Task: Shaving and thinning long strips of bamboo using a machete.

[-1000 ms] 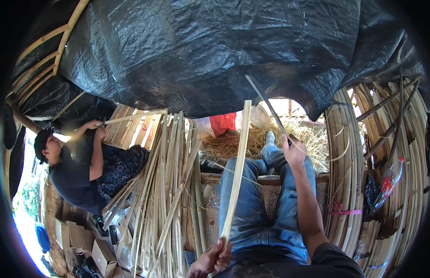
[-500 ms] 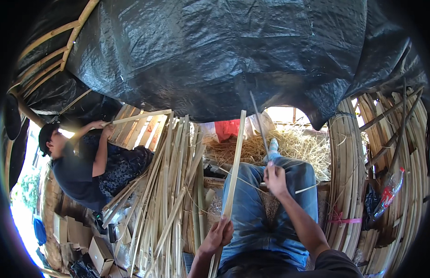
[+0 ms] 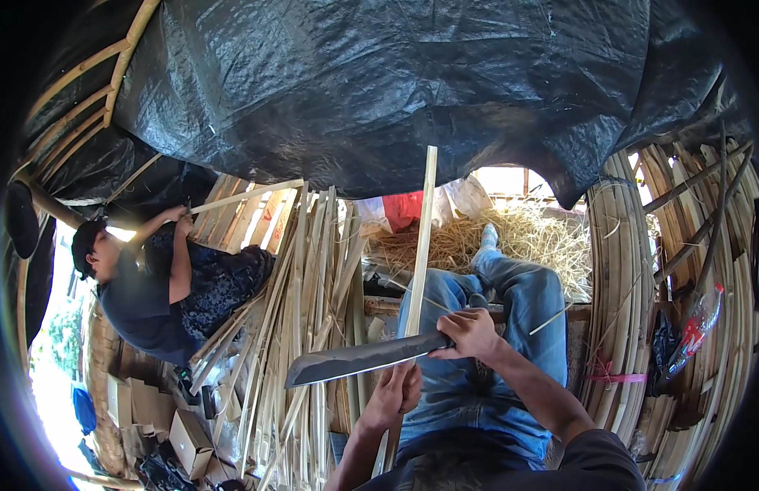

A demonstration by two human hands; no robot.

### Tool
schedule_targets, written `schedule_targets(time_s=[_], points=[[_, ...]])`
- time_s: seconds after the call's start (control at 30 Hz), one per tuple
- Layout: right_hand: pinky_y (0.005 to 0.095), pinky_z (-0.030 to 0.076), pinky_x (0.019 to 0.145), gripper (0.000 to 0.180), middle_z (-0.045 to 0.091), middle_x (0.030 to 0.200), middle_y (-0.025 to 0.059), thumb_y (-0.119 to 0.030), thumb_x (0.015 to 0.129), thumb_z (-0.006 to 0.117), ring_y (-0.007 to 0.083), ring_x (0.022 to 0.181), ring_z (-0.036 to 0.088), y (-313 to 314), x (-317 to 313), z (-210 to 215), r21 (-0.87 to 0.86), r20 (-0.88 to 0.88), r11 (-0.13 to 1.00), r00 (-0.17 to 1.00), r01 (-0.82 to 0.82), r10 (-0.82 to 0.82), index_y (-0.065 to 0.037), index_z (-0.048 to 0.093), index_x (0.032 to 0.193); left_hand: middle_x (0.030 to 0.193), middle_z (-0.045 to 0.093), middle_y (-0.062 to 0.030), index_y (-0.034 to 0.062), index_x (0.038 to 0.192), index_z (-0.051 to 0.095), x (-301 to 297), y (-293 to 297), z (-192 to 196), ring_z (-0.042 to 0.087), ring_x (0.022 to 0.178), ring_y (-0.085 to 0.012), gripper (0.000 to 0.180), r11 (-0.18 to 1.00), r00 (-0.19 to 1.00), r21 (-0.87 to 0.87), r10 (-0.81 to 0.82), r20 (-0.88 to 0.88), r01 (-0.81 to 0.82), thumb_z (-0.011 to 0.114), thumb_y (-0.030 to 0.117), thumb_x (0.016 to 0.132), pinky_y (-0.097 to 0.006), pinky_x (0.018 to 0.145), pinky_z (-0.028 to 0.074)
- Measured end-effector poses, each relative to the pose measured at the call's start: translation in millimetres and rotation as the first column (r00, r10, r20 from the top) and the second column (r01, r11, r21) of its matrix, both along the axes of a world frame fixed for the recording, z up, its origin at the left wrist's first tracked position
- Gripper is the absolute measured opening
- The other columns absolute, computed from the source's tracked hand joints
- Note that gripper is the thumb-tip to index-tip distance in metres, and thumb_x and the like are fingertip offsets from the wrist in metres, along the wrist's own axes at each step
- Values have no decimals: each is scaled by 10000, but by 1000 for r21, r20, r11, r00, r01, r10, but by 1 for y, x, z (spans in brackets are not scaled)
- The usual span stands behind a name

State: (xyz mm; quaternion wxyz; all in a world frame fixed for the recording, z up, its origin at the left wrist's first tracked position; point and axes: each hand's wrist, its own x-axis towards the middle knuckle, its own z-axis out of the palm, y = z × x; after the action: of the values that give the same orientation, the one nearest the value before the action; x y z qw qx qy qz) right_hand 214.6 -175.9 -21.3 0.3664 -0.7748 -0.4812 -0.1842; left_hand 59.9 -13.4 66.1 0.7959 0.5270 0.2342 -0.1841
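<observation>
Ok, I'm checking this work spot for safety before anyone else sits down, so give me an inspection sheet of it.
Surface: no bench; work is done over the person's lap, jeans.
Job's things: long bamboo strip held upright; big knife laid across it.
Clutter: loose bamboo strips piled at left, straw ahead, cardboard boxes.
Grippers: left hand grips the strip low; right hand grips the knife handle.
Cables: nothing seen.
Surroundings: black tarp overhead, coiled bamboo strips at right, a co-worker handling a strip at left.

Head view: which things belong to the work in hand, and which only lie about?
In use:
bamboo strip, held by left hand
knife, held by right hand

Lying about:
bamboo pile
straw
boxes
bottle
</observation>
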Motion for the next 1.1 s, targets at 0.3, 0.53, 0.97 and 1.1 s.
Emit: schedule_targets(time_s=[0.3, 0.53, 0.97, 1.1], points=[[336, 494, 523, 637, 526, 618, 21, -712, 705, 722, 214, 542, 617, -9, 25, -21, 42, 90, 996, 993, 76, -80, -106, 529, 751, 563, 269, 52, 135, 777, 388, -15, 2, 15, 221, 429, -56, 542, 998, 998, 55, -18, -68, 22, 316, 585, 1071, -274, 400, 173], [407, 512, 527, 508, 614, 602, 65, -593, 769, 752, 285, 547, 651, -31, 76, -54, 74, -44, 868, 871, 491, -489, -101, 623, 770, 581, 246, 62, 141, 783, 368, -56, 8, 22, 209, 448, -57, 527, 995, 985, -101, -27, -171, 9, 304, 573, 1077, -259, 409, 176], [505, 534, 603, 508, 660, 629, 185, -504, 954, 580, 418, 616, 674, -34, 122, -58, -90, -259, 567, 531, 818, -807, -34, 725, 825, 555, 360, 50, 172, 809, 471, -185, 52, -17, 246, 414, -74, 514, 982, 979, -165, 57, -196, -90, 365, 615, 1045, -252, 353, 215], [470, 493, 569, 665, 681, 642, 183, -531, 1024, 497, 324, 525, 629, -60, 168, -57, -10, -688, 412, 292, 911, -664, 68, 712, 832, 565, 328, 61, 195, 760, 412, -171, 37, 24, 270, 421, -74, 510, 984, 970, -109, 113, -215, -139, 353, 609, 1051, -250, 373, 207]])
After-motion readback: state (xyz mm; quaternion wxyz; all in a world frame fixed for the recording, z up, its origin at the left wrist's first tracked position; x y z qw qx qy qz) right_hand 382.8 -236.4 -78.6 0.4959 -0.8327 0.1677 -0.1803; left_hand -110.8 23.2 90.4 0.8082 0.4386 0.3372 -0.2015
